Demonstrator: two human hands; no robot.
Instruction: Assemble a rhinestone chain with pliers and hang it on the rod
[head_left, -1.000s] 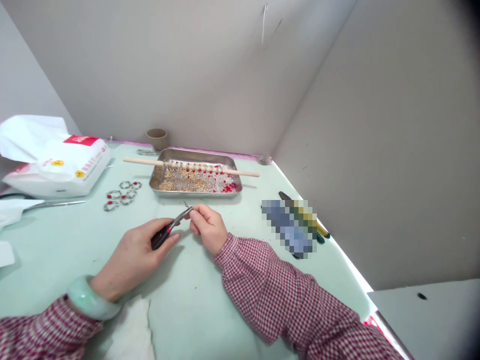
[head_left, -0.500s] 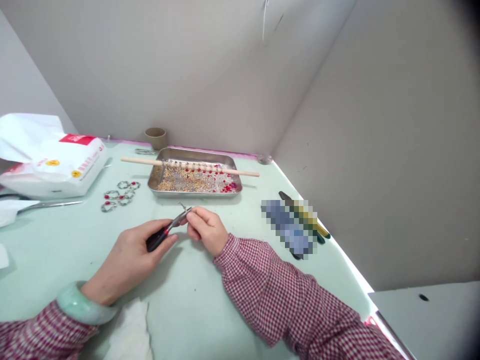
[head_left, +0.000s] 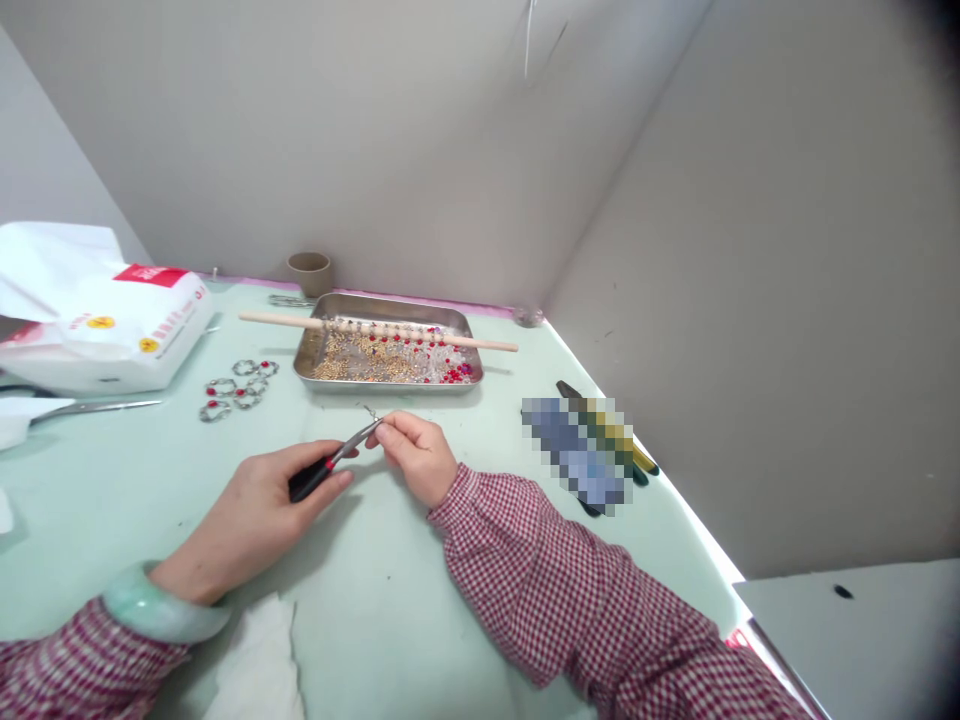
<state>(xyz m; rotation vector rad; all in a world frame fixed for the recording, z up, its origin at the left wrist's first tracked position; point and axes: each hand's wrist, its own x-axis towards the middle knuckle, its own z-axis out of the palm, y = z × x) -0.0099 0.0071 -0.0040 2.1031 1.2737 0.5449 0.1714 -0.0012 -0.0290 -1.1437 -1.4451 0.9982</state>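
My left hand (head_left: pixel 255 515), with a pale green bangle (head_left: pixel 157 605) at its wrist, is closed around dark-handled pliers (head_left: pixel 311 480). The pliers point up and to the right, toward my right hand. A small piece of thin silvery wire (head_left: pixel 370 411) sticks up at their tips. My right hand (head_left: pixel 421 458) pinches at that same spot, its thumb against the forefinger; the part between the fingers is hidden. Left of the hands lie several silvery wire rings (head_left: pixel 247 390) with red beads.
Behind the hands stands a metal tray (head_left: pixel 390 388) of gold, clear and red beads, with a wooden dowel (head_left: pixel 277 320) across it. A tissue pack (head_left: pixel 142 345), scissors (head_left: pixel 112 406) and a cup (head_left: pixel 309 275) stand around. At right lie a blurred-out blue object (head_left: pixel 574 455) and a yellow-green-handled tool (head_left: pixel 611 430).
Very little differs. The pliers and both hands keep the same hold, and the whole view has shifted slightly.
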